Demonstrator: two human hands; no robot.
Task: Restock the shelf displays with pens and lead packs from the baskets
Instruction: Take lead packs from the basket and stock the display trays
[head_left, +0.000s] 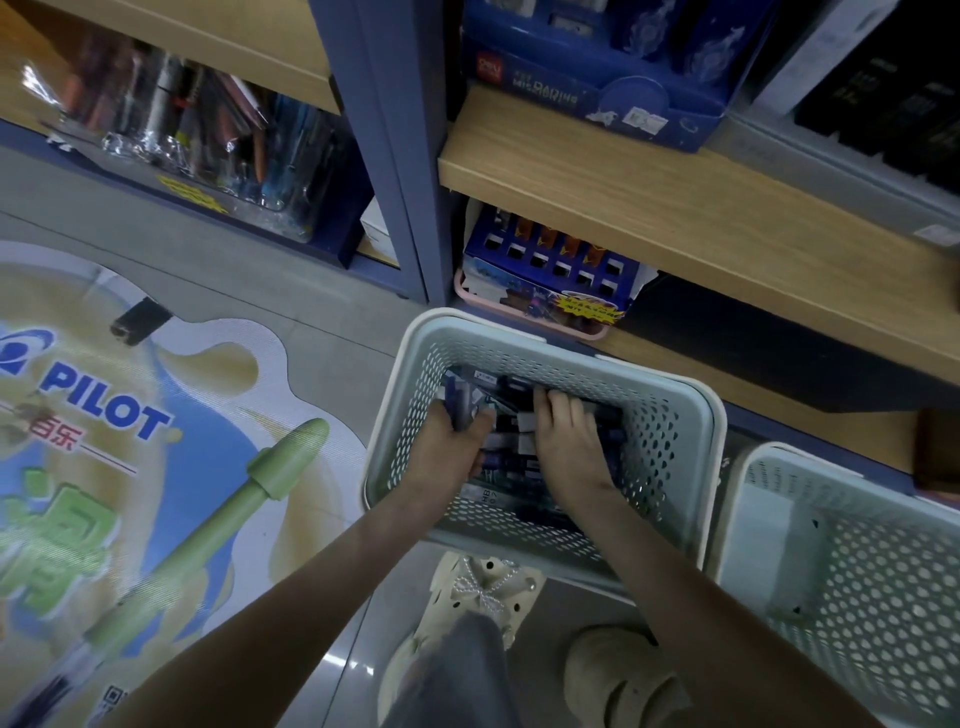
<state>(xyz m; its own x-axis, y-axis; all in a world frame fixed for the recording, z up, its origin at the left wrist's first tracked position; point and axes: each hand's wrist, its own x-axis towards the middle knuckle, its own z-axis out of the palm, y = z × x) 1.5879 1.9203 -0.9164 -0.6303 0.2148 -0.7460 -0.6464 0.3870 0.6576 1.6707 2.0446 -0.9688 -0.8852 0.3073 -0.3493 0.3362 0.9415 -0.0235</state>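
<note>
1. Stock location: the lead packs (511, 448) lie in a loose heap on the floor of the near basket (693, 415), which stands on the ground against the shelf unit. Both hands are inside it.
2. Left hand (451, 441): fingers and thumb wrapped round a held bundle (464, 402) of dark blue packs. The grip is a full fist, not a pinch.
3. Right hand (569, 447): fingers laid over the heap, lightly bent. We cannot tell whether they hold a pack or only rest on them.
4. Axis: the held bundle points away from the person, toward the shelf, and sticks out past the top of the fist. The loose packs lie at mixed angles, several crosswise to it.
5. Key relation: the slotted display box (550, 267) sits in a pink tray (524, 310) on the lowest shelf, just beyond the basket's far rim. It lies ahead and slightly right of the left hand, almost straight ahead of the right.
6. Judgement: the right hand is nearer in line, but the left carries the stock. Its bundle already points roughly at the box, so little turning looks needed.
7. Risk, as we judge it: the shelf board (727, 223) overhangs the box and leaves a low gap, so the lift should stay shallow.
8. A second basket (857, 597) stands to the right, untouched by either hand.
</note>
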